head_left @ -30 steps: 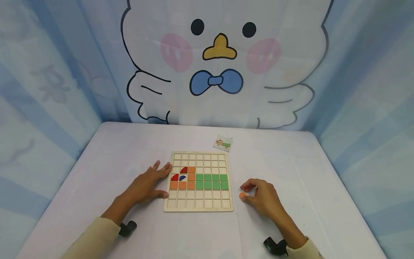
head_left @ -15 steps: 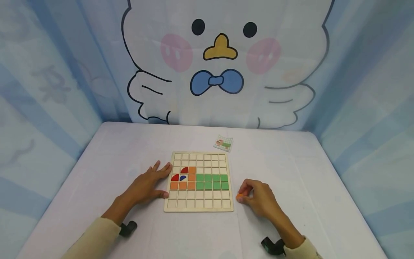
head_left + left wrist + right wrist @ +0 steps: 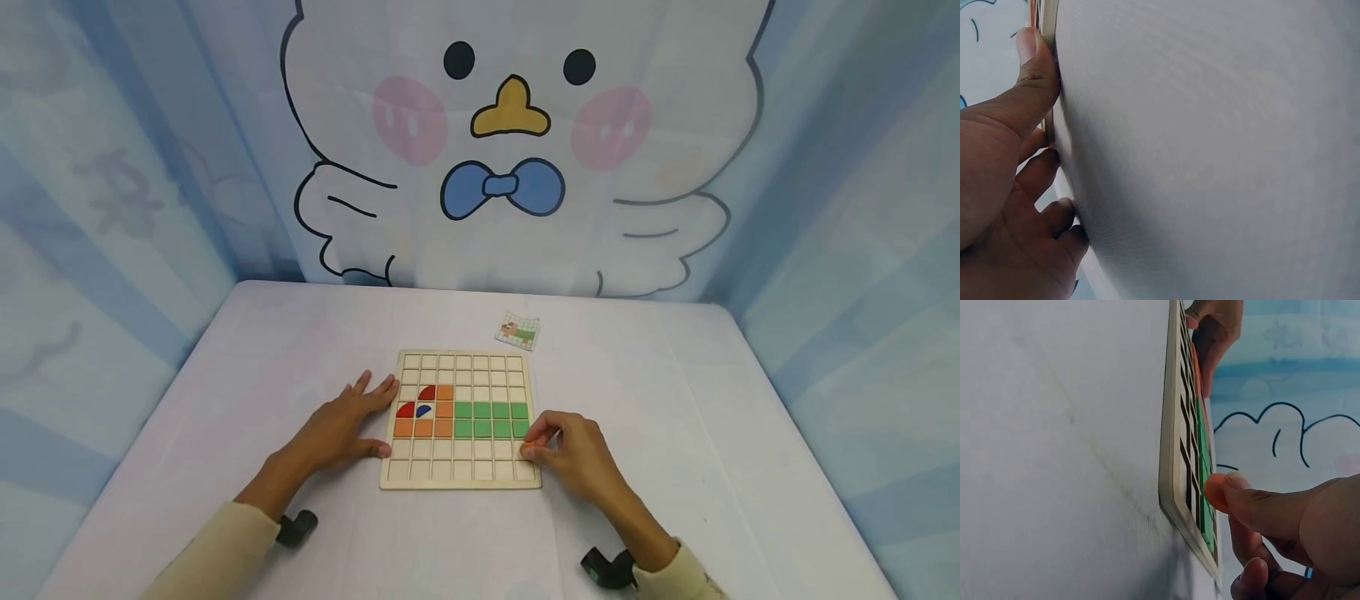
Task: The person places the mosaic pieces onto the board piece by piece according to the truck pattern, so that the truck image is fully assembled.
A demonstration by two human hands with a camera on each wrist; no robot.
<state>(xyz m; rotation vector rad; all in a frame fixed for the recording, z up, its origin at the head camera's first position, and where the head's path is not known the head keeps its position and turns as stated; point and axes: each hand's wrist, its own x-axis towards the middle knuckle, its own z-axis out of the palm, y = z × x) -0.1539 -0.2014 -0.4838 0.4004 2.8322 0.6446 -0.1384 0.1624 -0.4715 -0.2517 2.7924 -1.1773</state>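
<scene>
A wooden grid board (image 3: 460, 482) lies on the table, with orange, green, red and blue-and-white tiles set in its middle rows. My left hand (image 3: 341, 429) rests at the board's left edge, fingers spread; in the left wrist view its thumb (image 3: 1036, 75) touches the board's side. Between thumb and fingertips, my right hand (image 3: 576, 454) pinches a small orange tile (image 3: 1215, 491) with a rounded edge. That hand is over the board's right border, just below the green tiles (image 3: 491, 419). Its fingers mostly cover the orange tile in the head view.
A small picture card (image 3: 517, 331) with a coloured grid design lies behind the board. The white-covered table (image 3: 637, 358) extends around the board on all sides. A curtain (image 3: 510, 250) printed with a cartoon bird hangs behind it.
My right hand has moved left with the orange tile, from the bare table beside the board to above the board's right edge. The left hand stays in place.
</scene>
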